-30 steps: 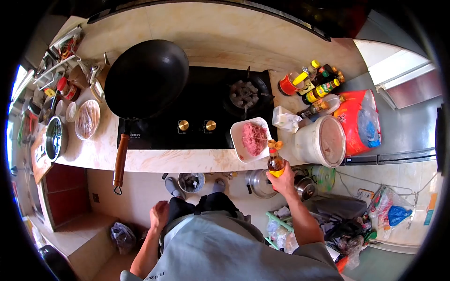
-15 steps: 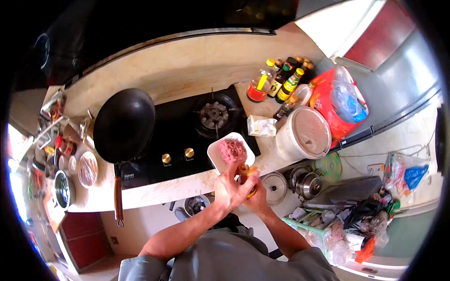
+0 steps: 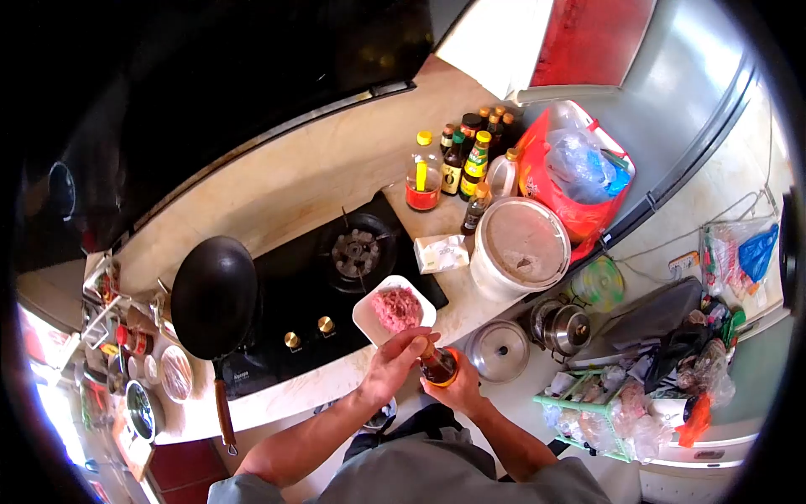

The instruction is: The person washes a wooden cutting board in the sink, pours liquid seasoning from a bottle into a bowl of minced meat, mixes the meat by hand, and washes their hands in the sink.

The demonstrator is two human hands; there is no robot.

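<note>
Left hand (image 3: 391, 364) has joined right hand (image 3: 462, 388) since the earlier frame. Bowl (image 3: 362, 316) of pink mince (image 3: 397, 308): 11 o'clock from bottle (image 3: 437, 366). Right grips bottle's body; left closes around its neck. Judged step: working the top; needs steady base.

Both forearms reach forward and converge in front of the chest. The left hand (image 3: 393, 366) is bent inward, its fingers apparently pinched together; the right hand (image 3: 456, 388), just beside it, is curled in a grip.
</note>
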